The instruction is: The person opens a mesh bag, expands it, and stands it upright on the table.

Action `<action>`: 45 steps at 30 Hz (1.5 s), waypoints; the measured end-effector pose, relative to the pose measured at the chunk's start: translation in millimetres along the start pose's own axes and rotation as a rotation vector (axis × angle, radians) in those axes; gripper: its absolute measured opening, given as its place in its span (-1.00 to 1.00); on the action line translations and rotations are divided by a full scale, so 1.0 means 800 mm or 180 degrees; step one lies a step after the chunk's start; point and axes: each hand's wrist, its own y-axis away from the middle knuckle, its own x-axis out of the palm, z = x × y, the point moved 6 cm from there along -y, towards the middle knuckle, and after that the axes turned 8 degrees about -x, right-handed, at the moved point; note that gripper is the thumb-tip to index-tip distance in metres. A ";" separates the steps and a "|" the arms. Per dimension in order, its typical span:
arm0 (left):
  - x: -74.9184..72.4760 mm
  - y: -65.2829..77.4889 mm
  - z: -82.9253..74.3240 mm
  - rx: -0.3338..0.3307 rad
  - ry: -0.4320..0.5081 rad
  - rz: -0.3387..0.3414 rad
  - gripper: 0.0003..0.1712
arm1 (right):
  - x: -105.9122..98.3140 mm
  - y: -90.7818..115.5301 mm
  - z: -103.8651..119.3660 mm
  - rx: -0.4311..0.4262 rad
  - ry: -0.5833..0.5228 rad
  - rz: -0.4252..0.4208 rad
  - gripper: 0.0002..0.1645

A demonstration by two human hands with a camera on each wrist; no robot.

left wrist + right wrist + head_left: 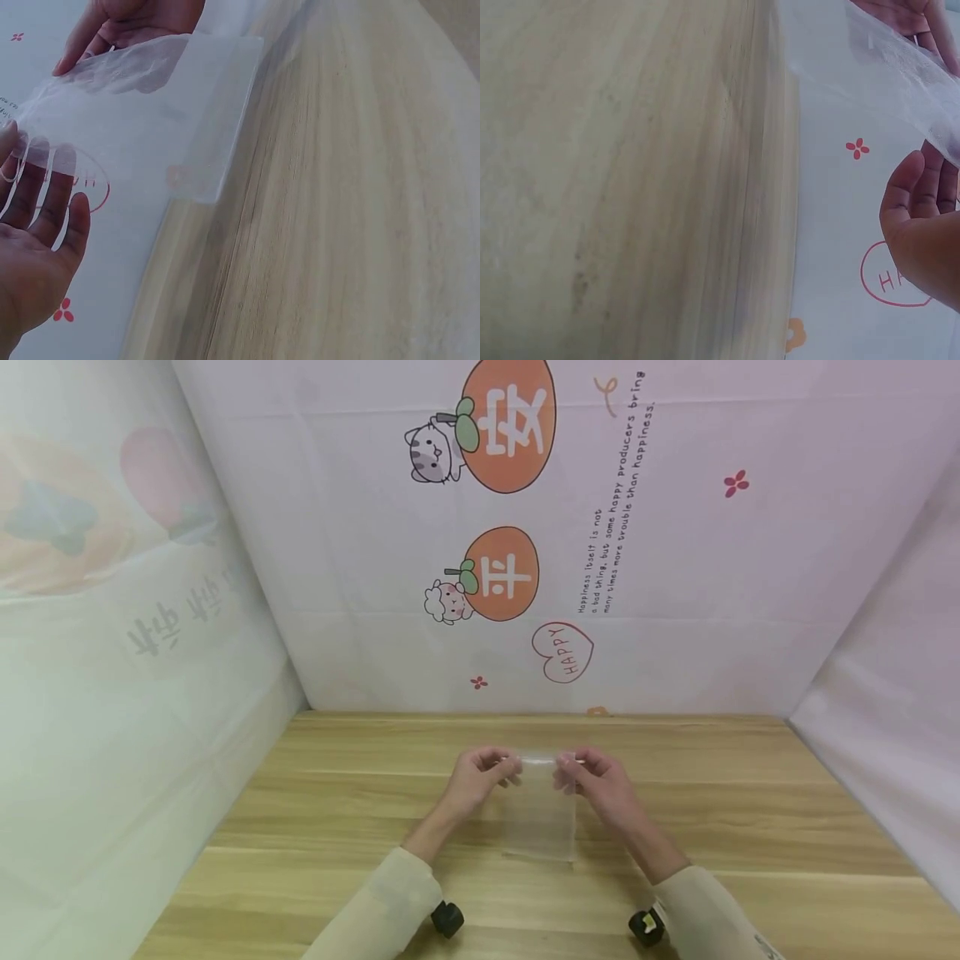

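Observation:
A small clear plastic bag (542, 818) hangs upright between my two hands in the head view. My left hand (478, 777) pinches its upper left corner between thumb and fingers. At the upper right corner, my right hand (600, 781) pinches it the same way. In the left wrist view, fingers of the left hand (45, 217) show through the see-through film of the bag (202, 112), with the right hand (142, 22) at its far side. The right wrist view has the right hand (922, 210) below the bag's edge.
A wood-grain table (360, 827) lies under the hands. Behind it stands a white printed cloth (675, 652), and more white cloth (112, 735) hangs at both sides. Black wrist devices (447, 919) sit by the cream sleeves (382, 902).

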 end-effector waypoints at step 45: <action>-0.021 -0.023 0.040 -0.0244 0.0268 0.0289 -0.55 | -0.016 -0.001 0.014 0.0091 0.0520 0.0193 -0.58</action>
